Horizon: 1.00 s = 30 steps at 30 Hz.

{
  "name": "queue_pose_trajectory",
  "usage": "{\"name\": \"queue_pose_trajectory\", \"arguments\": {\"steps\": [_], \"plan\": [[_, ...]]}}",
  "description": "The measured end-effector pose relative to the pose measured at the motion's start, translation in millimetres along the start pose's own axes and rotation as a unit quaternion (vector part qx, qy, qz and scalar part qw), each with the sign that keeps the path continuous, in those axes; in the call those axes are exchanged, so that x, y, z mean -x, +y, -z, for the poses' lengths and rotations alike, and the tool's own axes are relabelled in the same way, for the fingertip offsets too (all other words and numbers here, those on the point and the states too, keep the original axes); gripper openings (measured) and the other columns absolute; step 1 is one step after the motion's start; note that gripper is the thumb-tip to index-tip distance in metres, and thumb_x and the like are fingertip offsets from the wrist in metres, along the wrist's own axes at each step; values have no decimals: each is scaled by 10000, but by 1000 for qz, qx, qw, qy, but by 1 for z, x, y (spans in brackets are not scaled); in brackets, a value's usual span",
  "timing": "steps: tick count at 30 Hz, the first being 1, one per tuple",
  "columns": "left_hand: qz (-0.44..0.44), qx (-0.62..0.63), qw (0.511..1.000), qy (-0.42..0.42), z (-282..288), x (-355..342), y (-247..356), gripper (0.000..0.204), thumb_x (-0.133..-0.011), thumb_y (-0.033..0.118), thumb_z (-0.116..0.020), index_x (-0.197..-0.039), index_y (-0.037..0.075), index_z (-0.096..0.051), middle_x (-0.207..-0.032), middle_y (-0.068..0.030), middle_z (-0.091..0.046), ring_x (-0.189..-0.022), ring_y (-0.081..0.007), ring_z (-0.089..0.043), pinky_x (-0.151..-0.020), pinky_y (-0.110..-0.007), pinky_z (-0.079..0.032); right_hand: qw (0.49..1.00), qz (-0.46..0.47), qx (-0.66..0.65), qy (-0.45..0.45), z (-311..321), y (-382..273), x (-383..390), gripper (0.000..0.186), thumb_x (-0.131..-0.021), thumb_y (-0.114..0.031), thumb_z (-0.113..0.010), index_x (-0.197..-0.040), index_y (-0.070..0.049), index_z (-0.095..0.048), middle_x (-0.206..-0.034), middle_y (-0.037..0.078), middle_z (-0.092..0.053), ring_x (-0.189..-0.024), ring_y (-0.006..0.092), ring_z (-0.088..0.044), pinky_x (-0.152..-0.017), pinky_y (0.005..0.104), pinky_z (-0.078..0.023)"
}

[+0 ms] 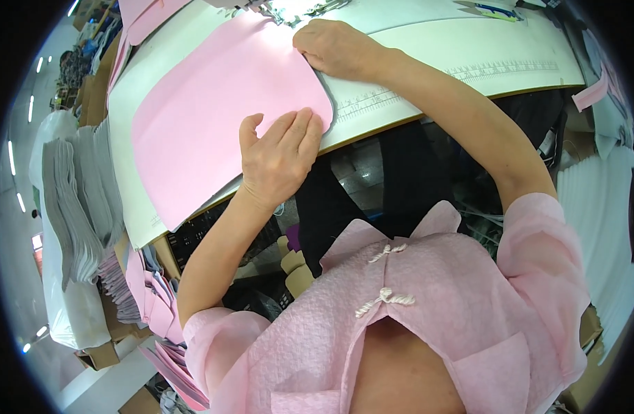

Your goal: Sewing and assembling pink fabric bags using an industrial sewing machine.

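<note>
A large pink fabric piece (213, 110) with rounded corners lies flat on a white sewing table (469, 48). A grey layer peeks out along its right edge. My left hand (279, 155) presses flat on the near right corner of the pink piece, fingers together. My right hand (338, 48) rests on the far right corner, fingers curled down onto the fabric beside the sewing machine's needle area (279, 10) at the top. Neither hand lifts the fabric.
Stacks of grey cut pieces (75, 200) stand at the left, with pink pieces (148, 297) below them. More pink pieces (144, 17) lie at the top left. White stacked sheets (600, 234) sit at the right. Scissors-like tools (493, 10) lie at the table's far end.
</note>
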<state>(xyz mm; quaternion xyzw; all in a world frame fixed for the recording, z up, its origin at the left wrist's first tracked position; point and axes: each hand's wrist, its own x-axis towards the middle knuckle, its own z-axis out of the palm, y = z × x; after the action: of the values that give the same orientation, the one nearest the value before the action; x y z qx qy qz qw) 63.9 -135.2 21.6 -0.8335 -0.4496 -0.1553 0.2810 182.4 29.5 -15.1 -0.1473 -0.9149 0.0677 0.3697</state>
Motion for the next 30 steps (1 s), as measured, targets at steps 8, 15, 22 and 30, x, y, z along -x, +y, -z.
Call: {"name": "queue_pose_trajectory", "arguments": {"steps": [8,15,22,30], "plan": [[-7,29,1000,0,-4,-10,2,138,-668,85,-567,-806,86,-549,-831,7,-600,-694,-106,-571,-714,-342,-381,999,-31,0,-12,15,7,11,69,-777,-99,-548,-776,-31,-543,-775,73,-548,-756,240,-507,-691,340,-429],[81,98,992,-14,-5,-3,-1,128,-674,69,-543,-797,102,-547,-820,22,-616,-650,-111,-562,-675,-308,-384,997,48,-54,-29,58,-57,70,246,-712,-185,-625,-850,-7,-528,-870,92,-543,-853,234,-517,-758,324,-437],[66,84,994,-17,-5,-6,-2,152,-691,108,-553,-842,116,-550,-817,35,-614,-649,-103,-562,-691,-331,-384,998,31,-11,-59,50,-95,78,495,-595,-231,-702,-1002,-8,-530,-982,70,-503,-925,212,-474,-775,311,-392],[4,9,1000,-3,-3,-8,4,184,-715,236,-572,-837,101,-539,-853,22,-585,-685,-87,-557,-697,-353,-377,996,27,-59,-59,47,-93,79,408,-639,-202,-655,-991,-22,-553,-1029,88,-500,-935,251,-470,-808,360,-389]]}}
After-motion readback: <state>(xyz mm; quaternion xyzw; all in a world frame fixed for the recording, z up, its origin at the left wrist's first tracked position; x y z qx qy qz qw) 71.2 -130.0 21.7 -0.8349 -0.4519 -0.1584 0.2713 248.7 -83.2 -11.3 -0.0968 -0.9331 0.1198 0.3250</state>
